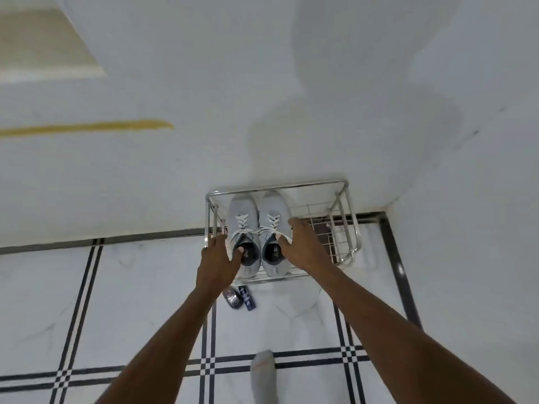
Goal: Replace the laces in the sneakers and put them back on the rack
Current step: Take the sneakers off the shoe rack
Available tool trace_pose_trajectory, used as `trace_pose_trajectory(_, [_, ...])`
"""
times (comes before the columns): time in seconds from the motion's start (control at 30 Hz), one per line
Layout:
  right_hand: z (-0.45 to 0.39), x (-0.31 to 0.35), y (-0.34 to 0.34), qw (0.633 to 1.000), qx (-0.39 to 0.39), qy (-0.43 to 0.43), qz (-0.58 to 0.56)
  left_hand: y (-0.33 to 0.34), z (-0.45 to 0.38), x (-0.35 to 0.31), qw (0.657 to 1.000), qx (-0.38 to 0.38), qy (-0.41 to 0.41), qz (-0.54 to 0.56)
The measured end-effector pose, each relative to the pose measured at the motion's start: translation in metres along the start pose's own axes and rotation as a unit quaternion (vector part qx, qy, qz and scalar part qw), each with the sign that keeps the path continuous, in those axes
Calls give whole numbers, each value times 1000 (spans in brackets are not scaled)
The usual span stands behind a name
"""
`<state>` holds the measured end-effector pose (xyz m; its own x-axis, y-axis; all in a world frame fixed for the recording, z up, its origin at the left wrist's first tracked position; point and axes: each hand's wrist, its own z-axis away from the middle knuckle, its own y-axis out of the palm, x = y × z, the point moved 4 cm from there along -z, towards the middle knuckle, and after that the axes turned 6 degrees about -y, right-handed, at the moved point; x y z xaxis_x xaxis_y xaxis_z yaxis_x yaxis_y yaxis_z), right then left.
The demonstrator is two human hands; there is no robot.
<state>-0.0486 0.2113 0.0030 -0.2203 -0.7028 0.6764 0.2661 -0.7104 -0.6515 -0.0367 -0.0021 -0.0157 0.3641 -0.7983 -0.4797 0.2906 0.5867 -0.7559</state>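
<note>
Two light grey sneakers with white laces stand side by side on the top shelf of a metal wire rack [345, 217] against the wall. My left hand [218, 259] grips the left sneaker [243, 220] at its collar, thumb inside the opening. My right hand [300, 246] grips the right sneaker [275, 214] at its collar, thumb near the tongue and fingers along the outer side. Both sneakers' toes point to the wall.
Dark blue packaging [239, 297] lies on the tiled floor just in front of the rack. My foot in a grey sock [264, 374] stands on the floor below. White walls meet in a corner to the right of the rack.
</note>
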Motion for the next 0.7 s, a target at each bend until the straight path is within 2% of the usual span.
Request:
trace_pose_trajectory(0.13, [-39,-45,48,997,14,70,-16,44,-52,38,998,21,-58,29])
trace_pose_trajectory(0.33, [-79,-103,103,989,-7,139,-51,94,-106,77,988,38,-111,103])
trace_pose_trajectory(0.53, [-96,-134,122,988,-5,137,-76,121,-126,90,971,61,-139,183])
trace_pose_trajectory(0.7, [-82,-136,116,987,-50,115,-99,120,-110,89,978,25,-115,174])
